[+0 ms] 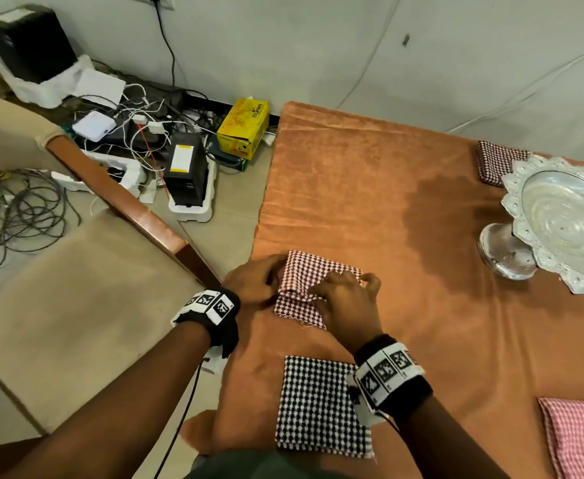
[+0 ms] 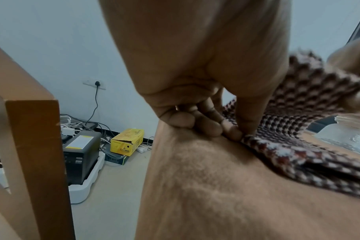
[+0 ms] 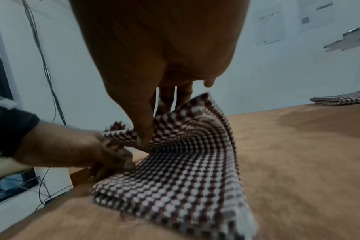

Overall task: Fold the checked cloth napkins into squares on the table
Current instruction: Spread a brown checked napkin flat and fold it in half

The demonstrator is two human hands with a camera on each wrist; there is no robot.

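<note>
Nearest, at six o'clock on the orange velvet-covered surface (image 1: 404, 202), lies a black-and-white checked cloth napkin (image 1: 319, 406), already folded square; a pink checked napkin (image 1: 580, 437) sits at four o'clock. Just beyond, the red-and-white checked cloth napkin (image 1: 313, 288) is mid-fold near the nine o'clock edge. The left hand (image 1: 254, 280) pinches its left edge in a narrow grip, thumb against fingertips (image 2: 232, 133); the right hand (image 1: 344, 302) pinches the raised flap at the right. To fold well, I judge both corners should travel together, land edge on edge, then be pressed flat. Farther off, at two o'clock, stand a silver scalloped pedestal tray (image 1: 559, 219) and another folded dark-red checked napkin (image 1: 497, 160).
</note>
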